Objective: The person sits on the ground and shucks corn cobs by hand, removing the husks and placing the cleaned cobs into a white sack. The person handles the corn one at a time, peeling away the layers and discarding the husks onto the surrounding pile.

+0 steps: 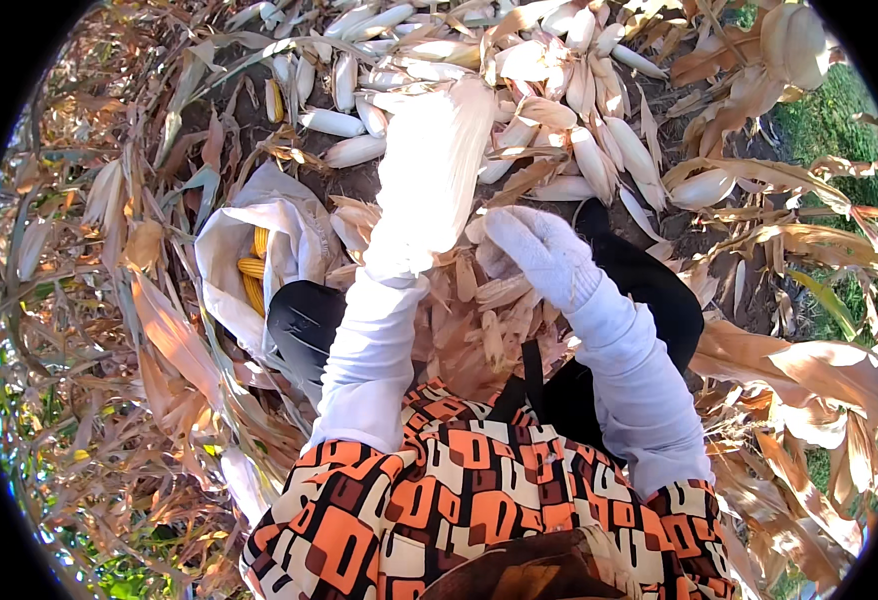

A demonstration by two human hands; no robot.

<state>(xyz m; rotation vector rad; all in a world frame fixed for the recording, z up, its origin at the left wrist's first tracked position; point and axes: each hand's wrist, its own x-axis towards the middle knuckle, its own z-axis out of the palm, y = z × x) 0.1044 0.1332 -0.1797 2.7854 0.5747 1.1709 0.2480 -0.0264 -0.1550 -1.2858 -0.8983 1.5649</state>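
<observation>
My left hand (403,232), in a white glove washed out by glare, holds up a large ear of corn (463,161) in its pale husk. The outline between glove and husk is mostly lost in the brightness. Close by on the right, my right hand (533,244) in a white knit glove has its fingers curled beside the lower end of that ear. Whether it grips a bit of husk there is unclear. Beneath both hands, loose dry husks (491,330) lie heaped between my knees.
A white woven sack (218,247) with bare yellow corn ears (254,274) stands by my left knee. Ahead, many husked-over ears (596,161) are spread on soil. Dry corn stalks and leaves (94,300) cover the left side; green grass (829,127) shows at right.
</observation>
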